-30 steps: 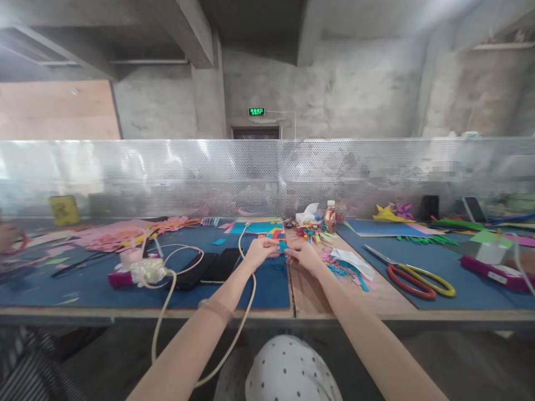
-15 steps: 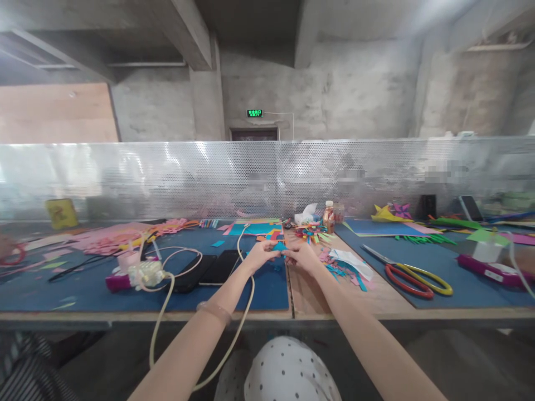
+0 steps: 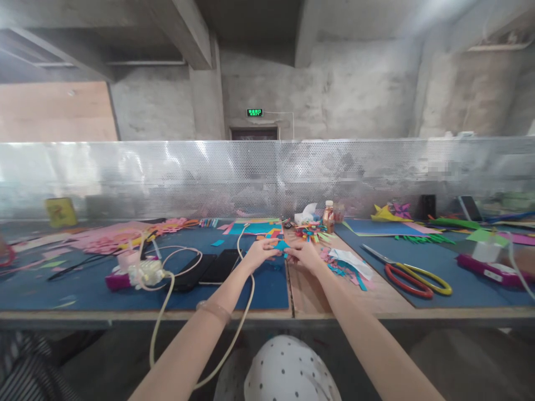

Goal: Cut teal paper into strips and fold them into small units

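A small piece of blue paper (image 3: 281, 245) is held up between my two hands, over the seam between the blue mat and the bare wood. My left hand (image 3: 261, 253) pinches its left side with fingers closed. On the other side, my right hand (image 3: 305, 255) is closed on its right edge. The fingers partly cover the paper, so its full shape does not show. Just behind lie orange, red and yellow paper pieces (image 3: 273, 234) and a blue sheet (image 3: 251, 228).
Red-and-yellow-handled scissors (image 3: 412, 278) lie on the right mat. Paper scraps (image 3: 349, 267) and a bottle (image 3: 329, 216) are right of my hands. Two dark phones (image 3: 221, 266) and a power strip with a cable (image 3: 144, 274) sit left. Another person's hand (image 3: 3, 248) shows at far left.
My hands shift only slightly around the blue paper, and more of it shows between the fingers. At far left, the other person's hand has moved a little.
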A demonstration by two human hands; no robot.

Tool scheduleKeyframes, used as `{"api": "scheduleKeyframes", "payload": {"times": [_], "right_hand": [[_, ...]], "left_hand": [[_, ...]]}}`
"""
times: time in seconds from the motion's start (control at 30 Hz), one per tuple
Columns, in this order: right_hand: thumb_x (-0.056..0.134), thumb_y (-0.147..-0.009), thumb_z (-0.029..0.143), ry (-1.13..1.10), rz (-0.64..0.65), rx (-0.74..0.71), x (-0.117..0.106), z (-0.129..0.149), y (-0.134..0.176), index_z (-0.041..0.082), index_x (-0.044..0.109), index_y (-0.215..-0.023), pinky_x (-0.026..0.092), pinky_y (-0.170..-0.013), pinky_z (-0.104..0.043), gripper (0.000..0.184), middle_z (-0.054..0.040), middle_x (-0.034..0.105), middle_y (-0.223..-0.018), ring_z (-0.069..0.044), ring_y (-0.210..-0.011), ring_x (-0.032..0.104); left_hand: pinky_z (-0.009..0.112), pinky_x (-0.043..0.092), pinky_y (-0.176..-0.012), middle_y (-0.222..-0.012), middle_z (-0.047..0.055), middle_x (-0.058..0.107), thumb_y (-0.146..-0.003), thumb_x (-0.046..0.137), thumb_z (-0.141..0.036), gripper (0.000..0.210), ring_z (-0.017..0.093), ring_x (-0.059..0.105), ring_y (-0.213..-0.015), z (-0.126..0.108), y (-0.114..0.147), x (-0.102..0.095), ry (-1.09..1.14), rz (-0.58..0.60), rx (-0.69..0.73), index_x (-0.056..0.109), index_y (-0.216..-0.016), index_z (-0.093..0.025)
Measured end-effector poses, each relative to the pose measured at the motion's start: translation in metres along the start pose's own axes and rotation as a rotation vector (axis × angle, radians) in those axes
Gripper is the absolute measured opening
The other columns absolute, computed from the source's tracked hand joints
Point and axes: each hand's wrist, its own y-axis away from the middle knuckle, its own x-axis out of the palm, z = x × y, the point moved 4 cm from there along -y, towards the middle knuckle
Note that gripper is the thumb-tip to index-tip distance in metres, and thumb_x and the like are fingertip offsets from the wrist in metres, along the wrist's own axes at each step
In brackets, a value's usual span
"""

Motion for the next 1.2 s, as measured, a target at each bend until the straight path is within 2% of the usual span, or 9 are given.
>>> {"api": "scheduleKeyframes", "payload": {"times": [0.23, 0.43, 0.63, 0.8, 0.9, 0.97, 1.07, 1.13, 1.2], "right_hand": [[0.047, -0.083, 0.029, -0.009, -0.001, 0.008, 0.000, 0.000, 0.001, 0.010, 0.056, -0.076, 0.046, -0.052, -0.022, 0.022, 0.0022, 0.056, -0.066, -0.007, -0.054, 0.053], [0.046, -0.084, 0.031, -0.010, -0.017, 0.023, -0.003, 0.000, 0.002, 0.011, 0.055, -0.080, 0.046, -0.054, -0.023, 0.023, 0.0010, 0.057, -0.071, -0.008, -0.057, 0.054], [0.045, -0.085, 0.031, 0.025, -0.030, 0.013, -0.001, 0.006, 0.004, 0.010, 0.056, -0.082, 0.047, -0.056, -0.024, 0.024, 0.0005, 0.057, -0.072, -0.008, -0.059, 0.055], [0.043, -0.086, 0.030, 0.144, -0.041, 0.027, 0.001, 0.017, 0.001, 0.011, 0.055, -0.090, 0.049, -0.058, -0.026, 0.023, -0.0016, 0.059, -0.079, -0.010, -0.064, 0.057], [0.042, -0.086, 0.032, 0.298, -0.093, 0.050, -0.030, 0.020, 0.006, 0.012, 0.054, -0.097, 0.049, -0.061, -0.027, 0.025, -0.0028, 0.060, -0.084, -0.011, -0.068, 0.058], [0.043, -0.085, 0.031, 0.459, -0.173, 0.108, -0.071, 0.016, 0.020, 0.013, 0.056, -0.091, 0.047, -0.066, -0.030, 0.024, -0.0030, 0.060, -0.085, -0.012, -0.072, 0.058], [0.051, -0.080, 0.024, 0.733, -0.316, 0.255, -0.140, 0.001, 0.061, 0.010, 0.058, -0.078, 0.041, -0.078, -0.038, 0.015, -0.0069, 0.060, -0.087, -0.018, -0.086, 0.055], [0.052, -0.077, 0.018, 0.887, -0.430, 0.371, -0.176, -0.013, 0.096, 0.004, 0.060, -0.072, 0.035, -0.078, -0.045, 0.016, -0.0227, 0.057, -0.091, -0.031, -0.094, 0.051], [0.055, -0.074, 0.022, 0.998, -0.498, 0.462, -0.196, -0.025, 0.128, 0.000, 0.061, -0.069, 0.033, -0.074, -0.050, 0.024, -0.0339, 0.053, -0.092, -0.042, -0.096, 0.047]], "left_hand": [[0.031, 0.049, -0.069, -0.067, 0.005, 0.070, -0.057, 0.071, -0.016, 0.066, 0.020, 0.065, -0.070, 0.003, -0.003, -0.004, 0.041, -0.023, -0.033, 0.046, -0.118, -0.011], [0.034, 0.050, -0.073, -0.075, 0.007, 0.070, -0.055, 0.073, -0.018, 0.072, 0.021, 0.064, -0.076, 0.000, 0.000, 0.000, 0.124, 0.012, -0.043, 0.042, -0.121, -0.012], [0.034, 0.050, -0.074, -0.075, 0.008, 0.069, -0.058, 0.071, -0.023, 0.040, 0.022, 0.064, -0.078, -0.002, 0.000, 0.000, 0.189, 0.000, -0.036, 0.061, -0.094, -0.010], [0.034, 0.050, -0.075, -0.075, 0.008, 0.069, -0.059, 0.070, -0.024, 0.027, 0.022, 0.064, -0.077, -0.004, -0.002, -0.001, 0.259, -0.035, -0.004, 0.064, -0.081, -0.010], [0.034, 0.050, -0.074, -0.074, 0.008, 0.069, -0.060, 0.070, -0.024, 0.025, 0.022, 0.064, -0.076, -0.006, -0.003, -0.003, 0.295, -0.080, 0.029, 0.062, -0.079, -0.010], [0.035, 0.051, -0.073, -0.075, 0.008, 0.068, -0.061, 0.069, -0.023, 0.025, 0.022, 0.064, -0.075, -0.007, -0.003, -0.003, 0.313, -0.109, 0.048, 0.060, -0.080, -0.010], [0.034, 0.052, -0.071, -0.073, 0.006, 0.067, -0.061, 0.068, -0.021, 0.027, 0.020, 0.065, -0.071, -0.009, -0.002, -0.003, 0.332, -0.150, 0.067, 0.058, -0.084, -0.011], [0.033, 0.052, -0.070, -0.069, 0.004, 0.065, -0.062, 0.068, -0.019, 0.028, 0.018, 0.065, -0.067, -0.009, -0.002, -0.003, 0.342, -0.176, 0.075, 0.056, -0.086, -0.012], [0.033, 0.052, -0.070, -0.066, 0.002, 0.063, -0.062, 0.068, -0.017, 0.029, 0.017, 0.065, -0.063, -0.009, -0.001, -0.002, 0.352, -0.195, 0.082, 0.054, -0.087, -0.012]]}}
